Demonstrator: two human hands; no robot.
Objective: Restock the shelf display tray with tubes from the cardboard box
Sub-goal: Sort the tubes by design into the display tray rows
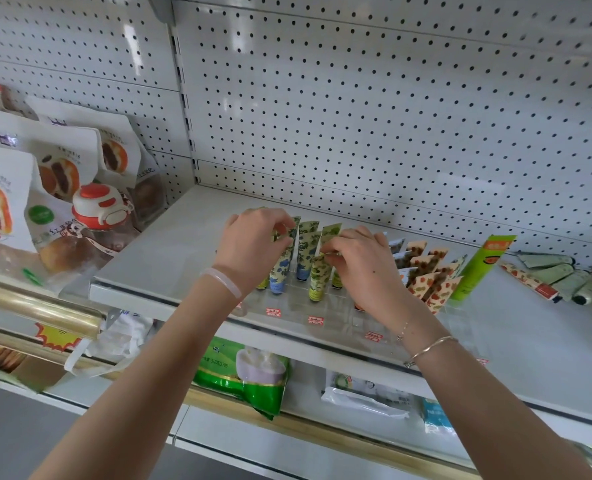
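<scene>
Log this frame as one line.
phase: placing tubes | left hand: pinches blue tube | right hand: pinches green tube | display tray: partly filled

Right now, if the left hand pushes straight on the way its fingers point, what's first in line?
The blue-flowered tube whose crimped top the left hand pinches. Its fingers point rightward, so next come the neighbouring blue tube and the right hand pinching the yellow-green tube. Depth between rows is unclear.
</scene>
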